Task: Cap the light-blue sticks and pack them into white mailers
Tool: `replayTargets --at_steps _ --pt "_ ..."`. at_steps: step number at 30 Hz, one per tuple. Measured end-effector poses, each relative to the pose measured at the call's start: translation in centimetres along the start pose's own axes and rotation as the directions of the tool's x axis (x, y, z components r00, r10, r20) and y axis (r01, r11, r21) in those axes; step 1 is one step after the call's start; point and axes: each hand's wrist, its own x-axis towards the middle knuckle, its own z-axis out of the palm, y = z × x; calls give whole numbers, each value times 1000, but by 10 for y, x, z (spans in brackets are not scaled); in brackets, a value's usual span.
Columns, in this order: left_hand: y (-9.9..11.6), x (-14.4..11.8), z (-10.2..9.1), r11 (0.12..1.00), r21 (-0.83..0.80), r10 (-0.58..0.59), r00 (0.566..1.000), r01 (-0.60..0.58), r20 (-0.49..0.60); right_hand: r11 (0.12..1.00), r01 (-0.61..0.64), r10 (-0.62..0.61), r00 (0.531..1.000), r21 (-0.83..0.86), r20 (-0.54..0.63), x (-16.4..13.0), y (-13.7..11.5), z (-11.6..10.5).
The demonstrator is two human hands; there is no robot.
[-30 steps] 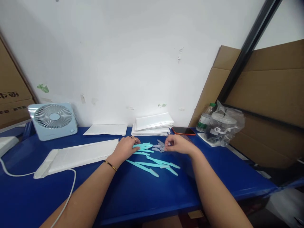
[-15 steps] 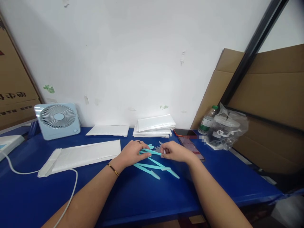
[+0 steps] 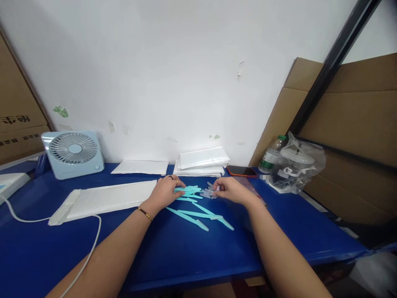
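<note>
Teal sticks (image 3: 198,215), tips lower-right

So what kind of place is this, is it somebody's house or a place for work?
Probably a small packing workstation, not a home. Flat cardboard boxes lean against the wall, white padded mailers are stacked on the blue table, and both hands sort a pile of teal plastic sticks.

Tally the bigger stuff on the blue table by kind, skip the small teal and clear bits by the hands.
Fan: 1
Phone: 1
Bottle: 1
Plastic bag: 1
Long white mailer: 1
Flat white mailer: 1
Mailer stack: 1 stack, count inside unclear
Total: 7
</note>
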Motion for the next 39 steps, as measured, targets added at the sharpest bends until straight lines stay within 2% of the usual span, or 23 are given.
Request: replayTargets --at_steps 3,6,8,10,12,16,19,22,26,28,30,32,34,36,39 --pt "7 -2 -4 999 -48 6 1000 -7 -30 995 71 -85 974 72 211 -6 -7 -3" --pt "19 -6 -8 988 -117 111 990 -101 88 992 117 -126 907 46 402 -7 -12 1" --pt "24 -9 -9 968 -182 207 960 -174 186 993 116 -110 889 13 444 -5 -12 6" --pt "27 -11 -7 952 -231 256 934 -199 250 993 121 -110 896 2 430 -3 -11 9" --pt "27 -11 -4 956 -233 240 935 -180 262 990 140 -130 920 -1 371 -2 -10 10" --pt "26 -4 0 978 -125 185 972 -168 143 988 147 -139 977 -41 160 2 -9 11" --pt "22 0 0 991 11 131 990 -132 44 982 146 -145 989 -121 20 7 -6 10" --pt "12 1 -2 993 90 75 997 -76 8 979 128 -137 989 -157 -48 11 -1 8" --pt "-1 0 -3 998 66 12 1000 -12 6 997 -7 -1 994 -74 -112 10 4 3" --pt "-3 0 -3 1000 24 -3 1000 2 13 998 -38 35 997 -45 -73 5 4 -1" --pt "0 0 -3 1000 -9 -3 1000 3 14 998 -45 48 996 -45 72 -1 4 -6" --pt "6 -1 -3 999 -34 14 1000 -13 17 996 -39 59 959 -75 279 -8 4 -9" --pt "15 -3 -4 996 -62 62 998 -60 24 993 -20 67 905 -115 420 -11 5 -8" --pt "25 -6 -2 987 -94 137 990 -133 44 991 9 52 898 -136 437 -12 3 -4" --pt "33 -9 1 970 -95 233 968 -225 90 992 75 -34 938 -105 346 -7 -3 4"
